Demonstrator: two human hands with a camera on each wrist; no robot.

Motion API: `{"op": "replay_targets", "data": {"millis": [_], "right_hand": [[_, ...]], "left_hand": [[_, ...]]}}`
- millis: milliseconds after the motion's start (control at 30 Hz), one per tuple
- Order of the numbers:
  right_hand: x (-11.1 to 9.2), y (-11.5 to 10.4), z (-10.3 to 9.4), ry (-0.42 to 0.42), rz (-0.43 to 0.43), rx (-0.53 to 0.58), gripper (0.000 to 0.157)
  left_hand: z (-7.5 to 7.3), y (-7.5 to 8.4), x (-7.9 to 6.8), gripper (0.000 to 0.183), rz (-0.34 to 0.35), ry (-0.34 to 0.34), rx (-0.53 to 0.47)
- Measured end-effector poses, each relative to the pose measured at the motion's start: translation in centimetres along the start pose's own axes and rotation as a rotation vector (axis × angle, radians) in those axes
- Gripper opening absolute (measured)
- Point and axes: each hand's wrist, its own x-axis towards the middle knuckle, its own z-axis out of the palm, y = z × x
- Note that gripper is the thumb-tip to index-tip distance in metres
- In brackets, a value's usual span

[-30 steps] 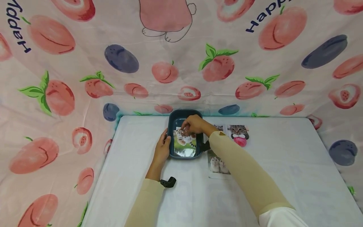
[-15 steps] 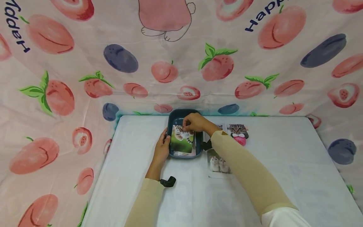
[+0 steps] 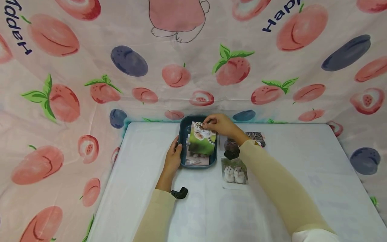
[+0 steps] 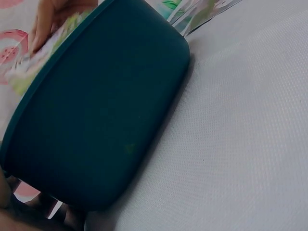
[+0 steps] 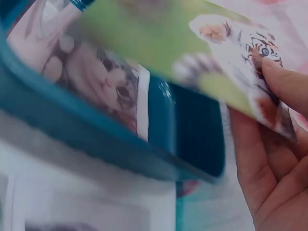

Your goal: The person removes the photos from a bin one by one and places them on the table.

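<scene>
In the head view my right hand (image 3: 223,125) pinches the top edge of a photo card of a tiger cub (image 3: 201,145). The right wrist view shows the thumb on the card's face, with fingers behind it. Tilted, the card hangs over a dark teal tray (image 3: 182,163). Inside the tray lies another photo card, showing a kitten (image 5: 103,82); the tiger card partly covers it. At the tray's left side, my left hand (image 3: 173,156) grips the wall, thumb near the rim. Only some dark fingers show below the tray's end in the left wrist view.
Right of the tray, a photo card of two hamsters (image 3: 234,173) lies on the white table (image 3: 272,201). Behind it are cat photo cards (image 3: 257,137), partly hidden by the right wrist. A fruit-patterned cloth (image 3: 181,53) hangs behind the table.
My right hand has lifted the tiger card from the tray and moved it up and to the right, uncovering the kitten card. My left hand has stayed on the tray.
</scene>
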Motion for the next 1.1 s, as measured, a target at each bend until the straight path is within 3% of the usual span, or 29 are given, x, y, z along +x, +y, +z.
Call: {"op": "replay_targets", "data": {"millis": [133,300,567,767,1100], "right_hand": [[-1.9,0.2,-1.5,0.025,0.022,-0.048,0.024],[-5.1,1.1,-3.3,0.052,0.053,-0.031,0.031],[-10.6,5.7,-5.5,0.139,0.055,-0.011,0.033],[-14.4,8.3,-5.9,0.194,0.08,-0.015,0.035],[-18.8,11.7,-6.3,0.195,0.121,-0.115,0.035]], "left_hand": [[0.1,-0.2,0.1,0.048,0.002,-0.001,-0.002],[0.2,-0.4,0.3,0.048,0.006,0.001,0.002],[0.1,-0.3,0.1,0.049,-0.005,0.003,0.007],[0.0,-0.2,0.0,0.048,-0.012,0.007,0.004],[0.1,-0.3,0.0,0.049,-0.014,-0.01,-0.002]]}}
